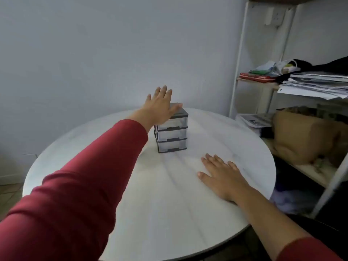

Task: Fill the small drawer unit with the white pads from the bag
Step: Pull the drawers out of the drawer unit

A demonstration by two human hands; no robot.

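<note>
The drawer unit (172, 132) stands near the far edge of the round desk (169, 213), its top covered by the flat left grip (162, 108). The near desk is open, but the right grip (222, 176) lies flat there. A shelf rack (243, 53) crowds the right edge.

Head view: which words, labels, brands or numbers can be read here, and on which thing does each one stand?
No text here can be read.
Drawer unit: no label shows.
Red packet on the shelf: any print is too blurred to read.
Paper stack: print is too small to read.
Printed sheets on the lower shelf: dark print, blurred, unreadable.
</note>
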